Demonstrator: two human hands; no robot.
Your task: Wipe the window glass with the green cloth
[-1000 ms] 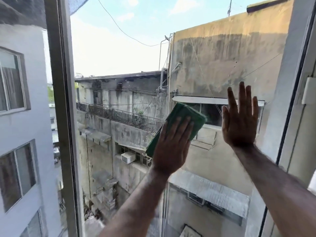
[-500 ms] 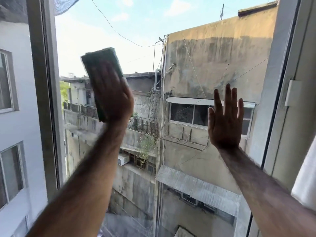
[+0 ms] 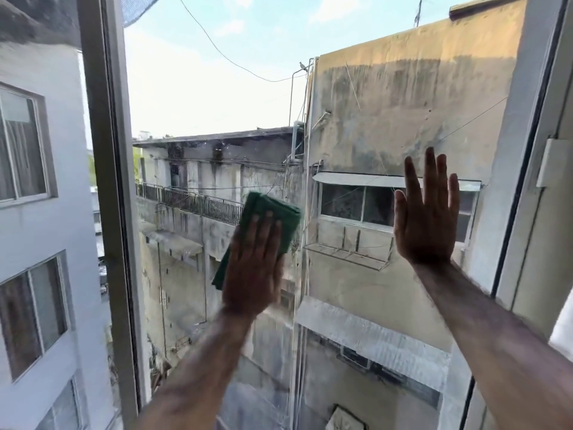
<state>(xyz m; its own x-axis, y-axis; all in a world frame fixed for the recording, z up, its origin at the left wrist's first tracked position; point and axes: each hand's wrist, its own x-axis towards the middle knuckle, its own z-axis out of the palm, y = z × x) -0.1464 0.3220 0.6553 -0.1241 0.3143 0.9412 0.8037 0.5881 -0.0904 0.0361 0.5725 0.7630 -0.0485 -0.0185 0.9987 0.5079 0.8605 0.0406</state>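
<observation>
A folded green cloth (image 3: 273,212) lies flat against the window glass (image 3: 387,97) near the middle of the pane. My left hand (image 3: 254,265) presses on it with the palm and spread fingers, covering its lower half; the cloth's top and left edge stick out. My right hand (image 3: 426,218) rests flat on the glass to the right, fingers up and slightly apart, holding nothing. Both forearms reach up from the bottom of the view. Faint streaks show on the glass around the cloth.
A grey vertical frame post (image 3: 108,197) bounds the pane on the left. The right frame (image 3: 521,150) carries a white latch block (image 3: 553,162). Outside are weathered concrete buildings, a railing and overhead wires.
My left hand with the cloth swept from the pane's middle up to the upper left, then came back down and right to the middle. My right hand stayed flat on the glass.
</observation>
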